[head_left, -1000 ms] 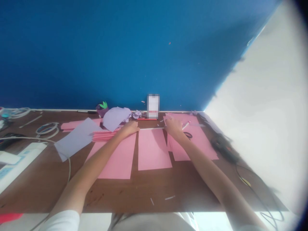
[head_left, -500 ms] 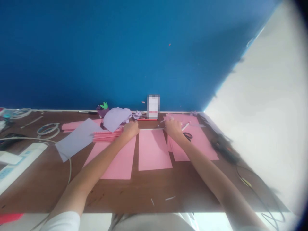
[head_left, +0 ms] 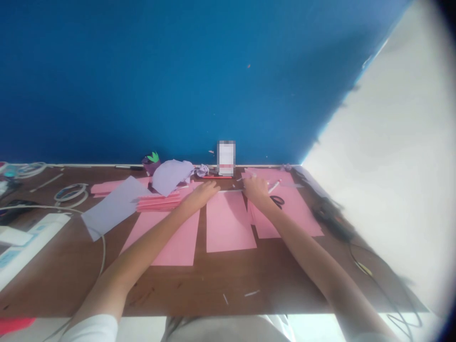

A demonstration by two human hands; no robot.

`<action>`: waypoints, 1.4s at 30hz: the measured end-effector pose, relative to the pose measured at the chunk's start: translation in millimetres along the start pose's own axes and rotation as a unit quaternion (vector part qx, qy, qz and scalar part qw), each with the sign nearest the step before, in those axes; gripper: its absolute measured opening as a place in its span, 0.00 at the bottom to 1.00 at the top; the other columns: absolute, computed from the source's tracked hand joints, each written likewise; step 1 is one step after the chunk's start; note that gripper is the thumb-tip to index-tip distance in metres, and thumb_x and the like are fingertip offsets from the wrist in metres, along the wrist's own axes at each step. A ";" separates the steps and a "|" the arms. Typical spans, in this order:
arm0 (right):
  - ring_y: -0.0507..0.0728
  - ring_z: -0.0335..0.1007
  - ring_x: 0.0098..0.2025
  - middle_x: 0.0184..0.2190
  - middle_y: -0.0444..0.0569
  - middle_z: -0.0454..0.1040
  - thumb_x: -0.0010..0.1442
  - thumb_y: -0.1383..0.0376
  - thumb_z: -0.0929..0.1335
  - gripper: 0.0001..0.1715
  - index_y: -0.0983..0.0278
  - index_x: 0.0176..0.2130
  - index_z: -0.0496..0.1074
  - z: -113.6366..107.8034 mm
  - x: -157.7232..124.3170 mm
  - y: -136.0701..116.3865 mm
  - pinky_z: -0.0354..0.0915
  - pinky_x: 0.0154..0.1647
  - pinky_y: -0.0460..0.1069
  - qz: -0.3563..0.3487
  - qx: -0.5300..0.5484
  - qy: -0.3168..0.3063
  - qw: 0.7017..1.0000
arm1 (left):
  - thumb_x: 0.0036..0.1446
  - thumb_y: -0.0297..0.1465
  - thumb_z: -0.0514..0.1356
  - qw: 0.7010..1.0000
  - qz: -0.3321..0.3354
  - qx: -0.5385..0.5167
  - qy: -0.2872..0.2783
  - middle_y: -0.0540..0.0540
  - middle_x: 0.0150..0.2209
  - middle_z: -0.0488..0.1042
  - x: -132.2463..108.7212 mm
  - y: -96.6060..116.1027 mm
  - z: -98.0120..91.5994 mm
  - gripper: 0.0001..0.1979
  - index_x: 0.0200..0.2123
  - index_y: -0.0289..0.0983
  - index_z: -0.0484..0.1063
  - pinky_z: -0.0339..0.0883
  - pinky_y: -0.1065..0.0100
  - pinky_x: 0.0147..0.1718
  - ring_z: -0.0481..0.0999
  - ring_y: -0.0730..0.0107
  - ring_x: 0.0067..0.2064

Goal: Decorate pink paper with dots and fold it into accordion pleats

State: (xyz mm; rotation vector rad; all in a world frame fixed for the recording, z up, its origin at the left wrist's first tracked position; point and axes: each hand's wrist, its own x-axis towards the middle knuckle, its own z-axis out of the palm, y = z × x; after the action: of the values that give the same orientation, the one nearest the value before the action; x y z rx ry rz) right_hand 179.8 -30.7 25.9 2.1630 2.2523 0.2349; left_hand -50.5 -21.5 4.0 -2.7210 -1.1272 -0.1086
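Note:
A pink sheet (head_left: 230,225) lies flat at the middle of the desk, with a thin white strip (head_left: 231,191) along its far edge. My left hand (head_left: 205,191) is at the strip's left end, fingers stretched out toward the right. At the far right corner of the sheet is my right hand (head_left: 255,187), its fingers bent down; whether they grip the strip is too small to tell. Another pink sheet (head_left: 178,237) lies under my left forearm. More pink sheets (head_left: 299,209) lie to the right, with black-handled scissors (head_left: 277,202) on them.
Folded pink paper (head_left: 158,202), a lilac sheet (head_left: 114,206) and crumpled lilac paper (head_left: 173,175) lie at the left. A phone-like object (head_left: 226,159) stands by the wall. A power strip (head_left: 32,242), tape rolls (head_left: 71,192) and a corded tool (head_left: 335,221) flank the work area.
My left hand has moved a little to the right and its fingers have straightened out. My right hand has stayed in place at the far right corner of the middle sheet.

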 end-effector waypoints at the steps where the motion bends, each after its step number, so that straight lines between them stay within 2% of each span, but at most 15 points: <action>1: 0.64 0.72 0.42 0.44 0.64 0.73 0.59 0.74 0.60 0.18 0.68 0.44 0.74 -0.1 0.2 -0.2 0.65 0.39 0.55 -0.001 0.001 -0.002 1.000 | 0.55 0.14 0.45 1.000 -0.002 -0.004 -0.003 0.40 0.42 0.69 0.6 0.5 1.5 0.17 0.40 0.34 0.68 0.61 0.63 0.45 0.68 0.60 0.47; 6: 0.64 0.72 0.43 0.44 0.65 0.73 0.59 0.74 0.60 0.18 0.69 0.45 0.74 -1.9 0.2 -0.5 0.64 0.41 0.55 0.009 -0.002 -0.013 1.000 | 0.58 0.17 0.45 0.999 -0.042 -0.026 0.000 0.36 0.43 0.70 2.9 18.9 4.6 0.18 0.43 0.32 0.70 0.64 0.60 0.43 0.71 0.56 0.46; 8: 0.64 0.72 0.43 0.45 0.66 0.72 0.60 0.74 0.60 0.18 0.69 0.45 0.74 -2.6 -0.4 0.0 0.64 0.41 0.54 0.005 -0.002 -0.012 1.000 | 0.61 0.21 0.44 0.998 -0.024 -0.057 0.029 0.35 0.48 0.70 3.6 29.5 4.3 0.18 0.49 0.32 0.69 0.62 0.57 0.49 0.69 0.55 0.51; 10: 0.64 0.72 0.43 0.45 0.66 0.72 0.60 0.74 0.60 0.18 0.69 0.45 0.74 -2.8 -1.0 0.6 0.64 0.41 0.54 0.001 0.001 -0.006 1.000 | 0.65 0.29 0.44 0.993 0.024 -0.099 0.051 0.35 0.57 0.65 4.0 37.0 4.9 0.20 0.56 0.32 0.64 0.56 0.56 0.57 0.62 0.55 0.59; 13: 0.65 0.72 0.42 0.43 0.64 0.73 0.60 0.73 0.60 0.17 0.69 0.44 0.74 -2.4 -1.8 0.9 0.64 0.40 0.55 -0.005 0.006 -0.001 1.000 | 0.67 0.39 0.41 0.986 0.066 -0.155 0.018 0.37 0.65 0.53 4.1 39.4 8.4 0.27 0.63 0.31 0.55 0.46 0.58 0.63 0.51 0.58 0.66; 16: 0.64 0.72 0.41 0.42 0.63 0.73 0.59 0.74 0.59 0.18 0.69 0.44 0.73 -3.2 -2.6 0.7 0.64 0.39 0.54 -0.006 0.007 0.002 1.000 | 0.67 0.43 0.38 0.981 0.048 -0.186 -0.037 0.40 0.68 0.46 3.6 35.8 12.4 0.30 0.66 0.33 0.48 0.40 0.58 0.65 0.45 0.59 0.68; 18: 0.64 0.72 0.42 0.41 0.63 0.74 0.60 0.74 0.59 0.18 0.69 0.44 0.73 -5.3 -3.3 0.9 0.64 0.40 0.54 -0.004 0.005 -0.002 1.000 | 0.67 0.44 0.38 0.978 0.038 -0.198 -0.045 0.41 0.68 0.44 3.4 33.6 14.4 0.31 0.66 0.32 0.48 0.38 0.58 0.65 0.44 0.60 0.68; 24: 0.63 0.72 0.41 0.41 0.61 0.74 0.61 0.69 0.62 0.13 0.68 0.43 0.73 -17.2 -5.1 5.9 0.64 0.39 0.53 -0.007 -0.001 -0.026 1.000 | 0.67 0.43 0.40 0.980 0.036 -0.194 0.012 0.41 0.67 0.50 6.3 32.1 17.9 0.29 0.64 0.33 0.55 0.42 0.59 0.65 0.48 0.62 0.68; 29: 0.62 0.72 0.40 0.39 0.59 0.74 0.62 0.66 0.62 0.13 0.67 0.43 0.72 -27.9 -6.6 10.1 0.62 0.38 0.51 -0.013 0.012 -0.034 0.999 | 0.67 0.38 0.43 0.977 -0.017 -0.206 0.059 0.40 0.62 0.61 10.3 33.6 14.0 0.24 0.60 0.35 0.61 0.51 0.56 0.62 0.57 0.60 0.63; 32: 0.61 0.71 0.41 0.39 0.57 0.74 0.61 0.66 0.62 0.14 0.65 0.45 0.72 -32.8 -7.5 8.7 0.61 0.38 0.50 -0.009 0.030 -0.027 0.999 | 0.66 0.35 0.45 0.967 -0.046 -0.240 0.071 0.41 0.59 0.65 12.0 33.8 9.6 0.21 0.58 0.36 0.63 0.55 0.56 0.60 0.62 0.60 0.60; 35: 0.60 0.71 0.41 0.39 0.56 0.74 0.62 0.62 0.62 0.14 0.63 0.43 0.73 -38.1 -10.0 4.0 0.61 0.38 0.49 -0.024 0.045 -0.010 0.999 | 0.65 0.33 0.46 0.959 -0.060 -0.269 0.069 0.42 0.57 0.67 13.9 33.1 6.7 0.20 0.57 0.37 0.64 0.57 0.57 0.58 0.64 0.60 0.58; 39: 0.60 0.71 0.40 0.37 0.54 0.74 0.63 0.55 0.61 0.18 0.62 0.40 0.73 -48.2 -16.6 -2.5 0.59 0.36 0.49 -0.046 0.061 0.027 0.997 | 0.66 0.36 0.45 0.955 -0.073 -0.279 0.065 0.42 0.53 0.70 15.0 32.8 4.3 0.20 0.55 0.38 0.66 0.60 0.58 0.55 0.67 0.60 0.55; 42: 0.60 0.71 0.39 0.36 0.54 0.75 0.62 0.54 0.61 0.18 0.62 0.40 0.74 -56.0 -21.5 -4.9 0.58 0.35 0.48 -0.061 0.060 0.039 0.996 | 0.66 0.42 0.44 0.954 -0.080 -0.279 0.073 0.41 0.49 0.71 14.5 33.7 1.1 0.22 0.53 0.38 0.68 0.61 0.58 0.52 0.68 0.59 0.52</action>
State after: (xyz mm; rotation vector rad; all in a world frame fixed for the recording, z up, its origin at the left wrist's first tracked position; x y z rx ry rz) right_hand 169.7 -57.9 78.6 2.0952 2.4916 0.1913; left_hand -16.4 -34.5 -0.1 -3.0070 -1.4478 -0.7454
